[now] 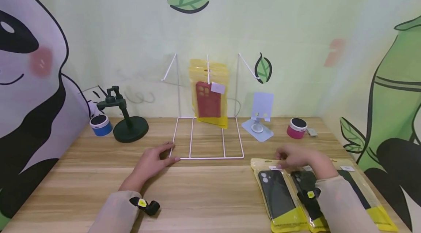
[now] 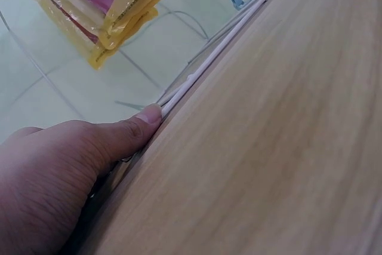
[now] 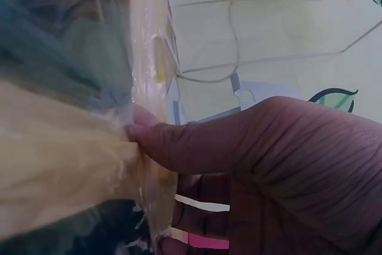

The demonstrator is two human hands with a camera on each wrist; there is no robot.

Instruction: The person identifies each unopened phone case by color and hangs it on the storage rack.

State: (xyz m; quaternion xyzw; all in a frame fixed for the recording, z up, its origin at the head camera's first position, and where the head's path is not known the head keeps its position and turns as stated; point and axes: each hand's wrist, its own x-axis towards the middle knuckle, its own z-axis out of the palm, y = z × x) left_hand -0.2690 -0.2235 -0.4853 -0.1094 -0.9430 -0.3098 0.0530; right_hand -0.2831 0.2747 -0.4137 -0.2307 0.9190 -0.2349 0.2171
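My left hand (image 1: 152, 163) is at the front left corner of a white wire display rack (image 1: 210, 158). Its thumb touches the front rod (image 2: 215, 52) and its fingers reach the side rod, spread apart. On the rack's middle hook hang yellow bags with a red phone case (image 1: 208, 103). At the right, my right hand (image 1: 300, 156) pinches the top edge of a bagged phone case (image 1: 277, 192), the leftmost in a row. Thumb and fingers lie on either side of the clear plastic (image 3: 149, 58) in the right wrist view. A dark bagged case (image 1: 304, 181) lies partly under the right forearm.
A dark green stand (image 1: 129, 128) and a blue round speaker (image 1: 100, 125) stand at the back left. Right of the rack are a pale blue phone stand (image 1: 260, 130), a pink speaker (image 1: 297, 128) and a small grey item (image 1: 311, 132). A third bagged case (image 1: 356, 189) lies far right.
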